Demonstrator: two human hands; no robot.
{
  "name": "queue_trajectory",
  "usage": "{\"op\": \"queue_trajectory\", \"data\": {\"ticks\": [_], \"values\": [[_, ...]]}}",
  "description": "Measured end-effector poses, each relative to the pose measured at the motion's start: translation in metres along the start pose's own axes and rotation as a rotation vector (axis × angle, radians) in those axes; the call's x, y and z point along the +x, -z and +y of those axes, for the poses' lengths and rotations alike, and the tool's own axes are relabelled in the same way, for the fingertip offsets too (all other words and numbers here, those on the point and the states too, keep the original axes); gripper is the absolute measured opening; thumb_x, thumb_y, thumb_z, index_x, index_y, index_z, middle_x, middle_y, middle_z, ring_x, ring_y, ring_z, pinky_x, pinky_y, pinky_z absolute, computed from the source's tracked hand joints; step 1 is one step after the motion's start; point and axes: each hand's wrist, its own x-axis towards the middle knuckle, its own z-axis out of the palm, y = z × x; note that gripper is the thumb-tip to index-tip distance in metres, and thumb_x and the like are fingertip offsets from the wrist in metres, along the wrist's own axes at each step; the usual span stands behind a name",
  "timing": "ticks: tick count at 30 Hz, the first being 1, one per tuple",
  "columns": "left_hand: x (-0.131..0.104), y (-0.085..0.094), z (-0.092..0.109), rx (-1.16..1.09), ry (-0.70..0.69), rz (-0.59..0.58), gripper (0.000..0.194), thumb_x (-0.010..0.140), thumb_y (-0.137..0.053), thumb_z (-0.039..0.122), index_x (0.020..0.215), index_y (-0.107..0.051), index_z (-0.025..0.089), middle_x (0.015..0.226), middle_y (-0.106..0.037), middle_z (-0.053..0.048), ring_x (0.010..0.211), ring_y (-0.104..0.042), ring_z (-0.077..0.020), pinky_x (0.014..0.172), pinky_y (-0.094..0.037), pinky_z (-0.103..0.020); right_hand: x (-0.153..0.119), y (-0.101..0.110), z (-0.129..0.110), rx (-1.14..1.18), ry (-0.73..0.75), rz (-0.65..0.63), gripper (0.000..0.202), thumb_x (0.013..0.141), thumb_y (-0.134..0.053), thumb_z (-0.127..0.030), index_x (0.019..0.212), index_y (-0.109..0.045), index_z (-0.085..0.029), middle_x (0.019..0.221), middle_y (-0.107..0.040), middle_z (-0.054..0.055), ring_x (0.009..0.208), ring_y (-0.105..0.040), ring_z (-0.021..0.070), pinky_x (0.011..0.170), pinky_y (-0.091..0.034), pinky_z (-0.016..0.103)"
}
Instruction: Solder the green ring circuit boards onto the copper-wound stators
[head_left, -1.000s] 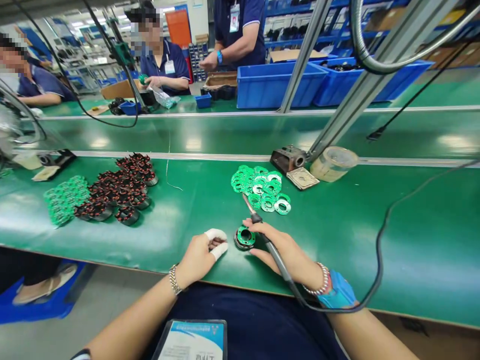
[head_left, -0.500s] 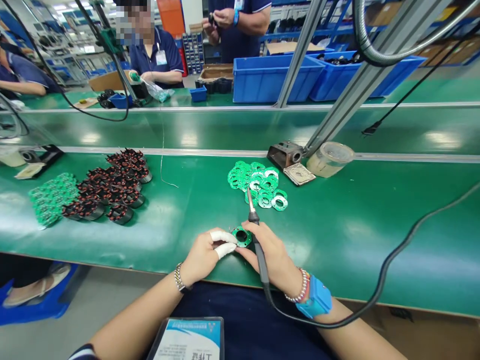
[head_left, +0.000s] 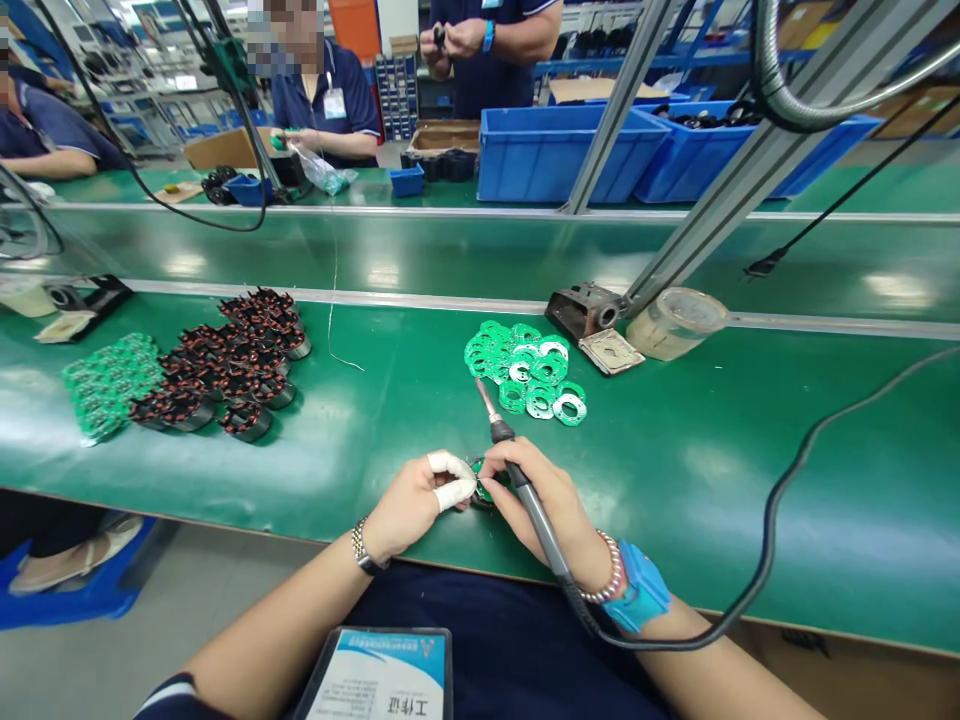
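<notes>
My left hand (head_left: 412, 502), with white covers on its thumb and forefinger, pinches a small dark round part topped by a green ring-shaped circuit board (head_left: 489, 491). Most of that part is hidden behind fingers. In my right hand (head_left: 559, 515) lies a soldering iron (head_left: 534, 505), its tip pointing up and away to the left, off the board. The thumb and forefinger of that same hand reach to the board's top and meet the left fingertips there. Whether they grip a wire cannot be made out. Beyond the hands lies a loose pile of green ring boards (head_left: 512, 397).
Copper-wound motor stators (head_left: 246, 420) stand grouped at left beside a green board panel (head_left: 112, 385). A soldering iron stand (head_left: 581, 308), a sponge (head_left: 611, 352) and a plastic tub (head_left: 679, 325) are at right. The iron's cable (head_left: 772, 520) loops over my right forearm. Co-workers sit and stand opposite.
My right thumb and forefinger have closed in over the board, covering more of it. The soldering iron has tilted further left. The view has shifted slightly.
</notes>
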Motion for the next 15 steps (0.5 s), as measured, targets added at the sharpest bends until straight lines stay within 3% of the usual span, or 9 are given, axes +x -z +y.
{"op": "queue_trajectory", "data": {"ticks": [9,15], "values": [[-0.002,0.003,-0.004,0.022,0.033,0.036,0.021,0.073,-0.060,0.034,0.067,-0.054,0.015,0.061,-0.057,0.001,0.060,-0.053,-0.0117,0.064,-0.044,-0.026,0.000,-0.012,-0.008,-0.034,-0.021,0.076,0.020,0.080,-0.048,-0.008,0.095,-0.048,-0.021,0.075,-0.054,0.002,0.071,-0.055,0.0150,0.064,-0.048,0.026],[0.002,0.007,-0.003,0.042,0.074,-0.007,0.014,0.074,-0.056,0.027,0.067,-0.052,0.016,0.059,-0.057,0.002,0.059,-0.054,-0.0120,0.064,-0.043,-0.026,-0.003,0.012,-0.011,-0.055,-0.043,0.090,0.010,0.080,-0.054,-0.014,0.087,-0.054,-0.021,0.075,-0.059,0.002,0.069,-0.057,0.0146,0.064,-0.049,0.027]]}}
